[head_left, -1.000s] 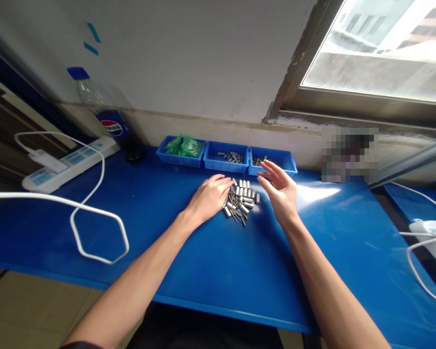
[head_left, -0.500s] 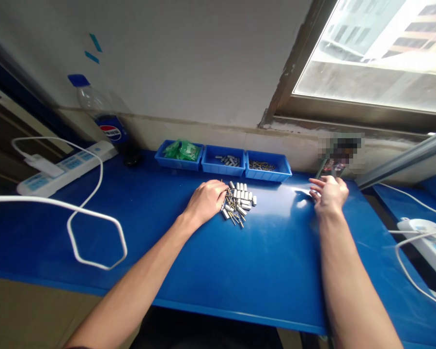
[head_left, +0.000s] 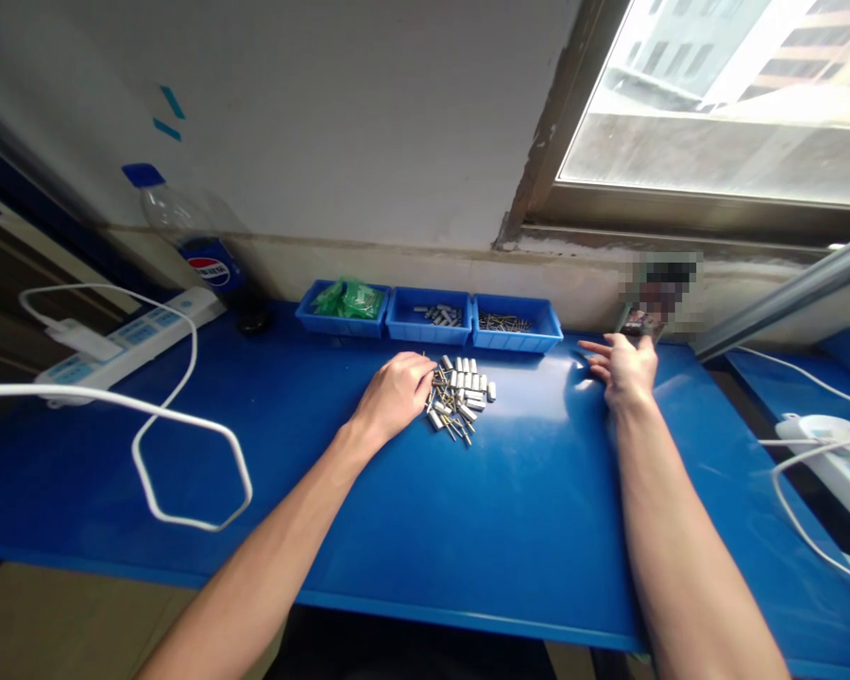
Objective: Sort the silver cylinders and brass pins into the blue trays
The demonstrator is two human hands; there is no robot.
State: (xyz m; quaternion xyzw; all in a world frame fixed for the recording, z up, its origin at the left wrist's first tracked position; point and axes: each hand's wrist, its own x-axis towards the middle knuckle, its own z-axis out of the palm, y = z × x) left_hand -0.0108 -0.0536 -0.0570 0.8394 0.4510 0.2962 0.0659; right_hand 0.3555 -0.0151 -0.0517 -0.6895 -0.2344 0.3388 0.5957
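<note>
My left hand (head_left: 395,395) rests at the left edge of a loose pile of silvery metal cylinders (head_left: 467,381) and thin brass-coloured pins (head_left: 454,425). Its fingers are curled down and pressed together; what is between them, if anything, is hidden. At the right of the table, my right hand (head_left: 632,371) is turned partly palm up with its fingers spread. The thumb reaches up to the lower edge of an upright, phone-like device (head_left: 637,323), whose face is pixelated. Whether it touches the device I cannot tell.
Along the wall stand three blue bins: one with green plastic bags (head_left: 350,299), one with grey cylinders (head_left: 443,314), one with pins (head_left: 504,323). A cola bottle (head_left: 212,269), power strip (head_left: 131,345) and looping white cable (head_left: 237,453) are on the left. Another power strip (head_left: 832,444) lies right.
The whole view has shifted slightly. My right hand's fingers have spread a little more, near the device. My left hand has stayed by the pile.
</note>
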